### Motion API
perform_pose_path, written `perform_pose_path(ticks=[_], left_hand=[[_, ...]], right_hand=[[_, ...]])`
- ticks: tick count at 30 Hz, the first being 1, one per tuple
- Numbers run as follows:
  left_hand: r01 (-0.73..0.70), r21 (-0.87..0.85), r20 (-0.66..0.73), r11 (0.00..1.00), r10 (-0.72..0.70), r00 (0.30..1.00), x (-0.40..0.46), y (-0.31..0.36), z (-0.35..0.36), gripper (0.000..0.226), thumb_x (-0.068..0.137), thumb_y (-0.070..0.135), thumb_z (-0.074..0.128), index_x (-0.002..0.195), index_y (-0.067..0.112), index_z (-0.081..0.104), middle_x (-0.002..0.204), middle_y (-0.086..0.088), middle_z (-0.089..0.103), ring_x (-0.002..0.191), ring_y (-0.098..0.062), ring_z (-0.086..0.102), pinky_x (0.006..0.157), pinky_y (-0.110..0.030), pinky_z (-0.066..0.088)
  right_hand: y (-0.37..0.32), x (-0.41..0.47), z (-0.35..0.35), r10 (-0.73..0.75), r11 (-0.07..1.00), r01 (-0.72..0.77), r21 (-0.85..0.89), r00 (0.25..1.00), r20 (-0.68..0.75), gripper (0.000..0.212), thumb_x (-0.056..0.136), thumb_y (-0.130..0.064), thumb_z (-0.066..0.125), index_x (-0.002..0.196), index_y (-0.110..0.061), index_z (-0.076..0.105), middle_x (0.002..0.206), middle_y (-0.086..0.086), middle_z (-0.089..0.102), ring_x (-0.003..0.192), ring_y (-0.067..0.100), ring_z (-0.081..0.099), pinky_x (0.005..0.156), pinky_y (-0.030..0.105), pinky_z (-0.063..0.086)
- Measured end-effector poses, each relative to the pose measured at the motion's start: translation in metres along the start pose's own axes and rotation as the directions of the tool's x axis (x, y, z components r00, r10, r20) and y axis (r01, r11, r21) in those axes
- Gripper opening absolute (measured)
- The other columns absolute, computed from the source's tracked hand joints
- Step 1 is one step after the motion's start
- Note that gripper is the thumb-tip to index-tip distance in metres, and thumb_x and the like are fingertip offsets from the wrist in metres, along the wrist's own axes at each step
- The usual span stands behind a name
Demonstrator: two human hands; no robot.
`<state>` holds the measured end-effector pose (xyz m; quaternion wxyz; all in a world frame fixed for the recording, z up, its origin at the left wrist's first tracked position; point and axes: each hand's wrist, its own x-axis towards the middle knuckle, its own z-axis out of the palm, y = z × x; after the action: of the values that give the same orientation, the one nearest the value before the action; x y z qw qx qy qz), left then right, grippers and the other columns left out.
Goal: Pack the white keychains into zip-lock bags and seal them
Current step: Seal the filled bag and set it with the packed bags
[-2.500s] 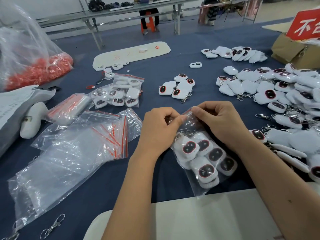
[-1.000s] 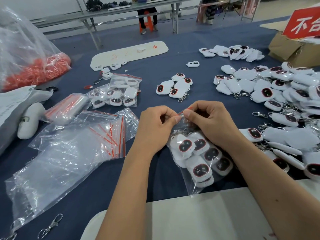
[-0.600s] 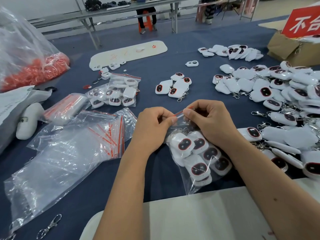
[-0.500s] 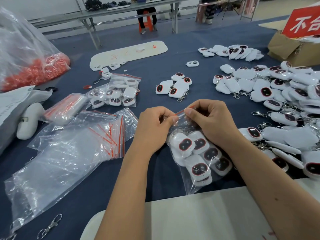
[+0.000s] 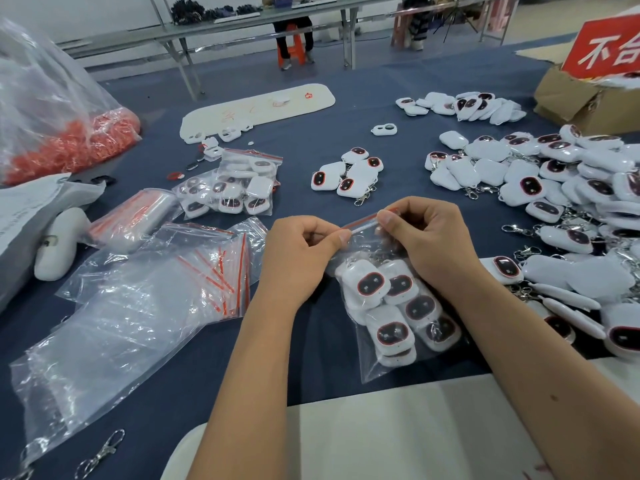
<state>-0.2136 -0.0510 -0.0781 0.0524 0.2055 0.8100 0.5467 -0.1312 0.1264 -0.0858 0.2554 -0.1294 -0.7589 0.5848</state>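
Note:
A clear zip-lock bag (image 5: 388,362) holding several white keychains (image 5: 370,285) lies on the blue table in front of me. My left hand (image 5: 298,254) pinches the left end of the bag's red-lined zip strip (image 5: 363,225). At the right end of the strip my right hand (image 5: 426,237) pinches it between thumb and forefinger. Loose white keychains form a large pile (image 5: 568,188) on the right and a small cluster (image 5: 349,176) in the middle. Two filled bags (image 5: 235,188) lie at the centre left.
Empty zip-lock bags (image 5: 145,289) spread at the left. A big plastic bag of red parts (image 5: 65,140) sits at the far left, a cardboard box (image 5: 585,98) with a red sign at the far right. A white board (image 5: 381,431) lies at the near edge. Metal clasps (image 5: 100,452) lie at the bottom left.
My right hand has slid to the right along the zip strip, away from my left hand, and a longer stretch of the strip shows between them.

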Motion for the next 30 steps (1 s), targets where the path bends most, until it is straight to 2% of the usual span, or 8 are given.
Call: perform_pose_path(ticks=[3,7,10,13,18,22,26,30], left_hand=[[0.034,-0.004,0.000,0.999,-0.034,0.999,0.001,-0.003,-0.004,0.017,0.090,0.016,0.078,0.076,0.024,0.078,0.073,0.005,0.077,0.068,-0.012,0.070,0.072,-0.030,0.058],[0.038,-0.001,-0.009,0.999,-0.038,0.999,0.001,-0.003,-0.003,0.016,0.091,0.014,0.078,0.077,0.023,0.077,0.073,0.004,0.077,0.070,-0.013,0.070,0.075,-0.032,0.059],[0.050,-0.048,-0.047,0.998,-0.052,0.998,0.001,-0.004,-0.003,0.010,0.087,0.019,0.082,0.080,0.024,0.079,0.075,0.006,0.077,0.071,-0.008,0.070,0.070,-0.022,0.056],[0.110,-0.123,-0.064,0.986,-0.118,0.991,0.001,-0.006,-0.008,0.008,0.086,0.018,0.084,0.080,0.019,0.078,0.067,0.003,0.075,0.057,-0.002,0.062,0.058,-0.014,0.049],[0.129,-0.134,-0.057,0.983,-0.137,0.989,0.002,-0.008,-0.011,0.010,0.088,0.013,0.081,0.079,0.015,0.077,0.069,0.001,0.076,0.057,-0.003,0.060,0.057,-0.014,0.048],[0.138,-0.202,0.015,0.970,-0.138,0.990,0.001,-0.007,-0.010,0.004,0.093,0.016,0.076,0.089,0.016,0.077,0.079,0.000,0.079,0.064,-0.002,0.064,0.061,-0.014,0.050],[0.072,-0.175,0.028,0.982,-0.068,0.997,0.000,-0.003,-0.005,0.017,0.096,0.016,0.072,0.079,0.017,0.077,0.076,0.002,0.078,0.062,-0.001,0.063,0.060,-0.014,0.049],[-0.002,-0.185,-0.025,0.983,-0.002,1.000,-0.001,0.003,-0.005,0.025,0.095,0.013,0.072,0.072,0.023,0.075,0.069,0.005,0.076,0.059,0.001,0.062,0.059,-0.011,0.047]], right_hand=[[0.001,0.002,-0.001,0.035,0.998,-0.034,0.050,0.999,-0.022,0.018,0.097,-0.020,0.075,0.079,-0.019,0.076,0.074,0.007,0.075,0.061,0.010,0.062,0.063,0.019,0.052],[0.003,0.002,-0.001,0.037,0.998,-0.036,0.047,0.999,-0.020,0.019,0.097,-0.022,0.075,0.078,-0.021,0.076,0.072,0.004,0.074,0.060,0.009,0.062,0.063,0.018,0.051],[0.003,0.002,-0.001,0.055,0.994,-0.052,0.095,0.998,-0.025,0.021,0.098,-0.022,0.075,0.077,-0.021,0.076,0.073,0.006,0.075,0.061,0.011,0.063,0.062,0.019,0.052],[0.004,0.003,-0.002,0.084,0.987,-0.074,0.140,0.995,-0.061,0.023,0.098,-0.021,0.074,0.075,-0.022,0.076,0.071,0.003,0.074,0.061,0.010,0.063,0.060,0.019,0.052],[0.004,0.003,-0.002,0.094,0.986,-0.085,0.143,0.994,-0.060,0.021,0.097,-0.021,0.075,0.076,-0.022,0.076,0.073,0.002,0.075,0.062,0.010,0.064,0.060,0.018,0.051],[0.003,0.002,-0.004,0.108,0.977,-0.093,0.193,0.992,-0.066,0.018,0.098,-0.020,0.074,0.079,-0.019,0.076,0.075,0.003,0.076,0.061,0.009,0.063,0.061,0.020,0.053],[0.000,0.000,-0.005,0.079,0.973,-0.072,0.221,0.997,-0.021,0.017,0.098,-0.020,0.074,0.082,-0.014,0.076,0.078,0.007,0.076,0.064,0.012,0.062,0.065,0.023,0.054],[-0.002,-0.001,-0.003,0.082,0.958,-0.058,0.281,0.994,-0.074,0.018,0.096,-0.017,0.076,0.080,-0.009,0.074,0.068,0.007,0.072,0.057,0.013,0.060,0.057,0.022,0.054]])
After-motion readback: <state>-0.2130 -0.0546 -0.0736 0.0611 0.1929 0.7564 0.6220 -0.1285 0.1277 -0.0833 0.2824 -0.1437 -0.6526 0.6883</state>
